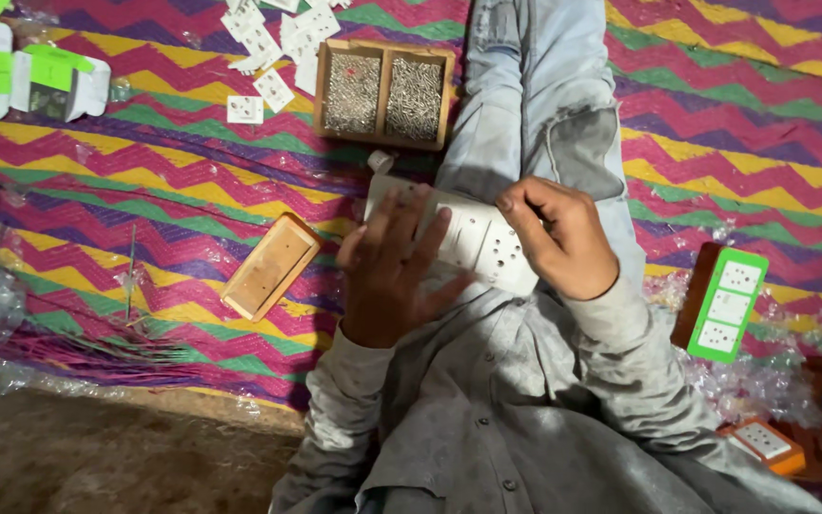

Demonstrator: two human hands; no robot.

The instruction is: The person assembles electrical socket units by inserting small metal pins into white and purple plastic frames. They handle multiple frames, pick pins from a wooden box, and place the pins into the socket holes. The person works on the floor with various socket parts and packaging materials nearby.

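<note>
A long white switch-and-socket plate (473,240) rests across my lap, over my grey trouser leg. My left hand (390,266) lies flat on its left part with the fingers spread. Curled fingers of my right hand (559,234) grip the plate's right end, with the thumb on its top face. Several small round holes show in the plate between the two hands.
A wooden two-compartment tray (384,92) full of small screws sits ahead on the zigzag mat. A small wooden box (270,266) lies left of my hands. Loose white socket parts (268,48) are scattered behind. A green-framed socket strip (729,305) and an orange-backed socket (766,444) lie right.
</note>
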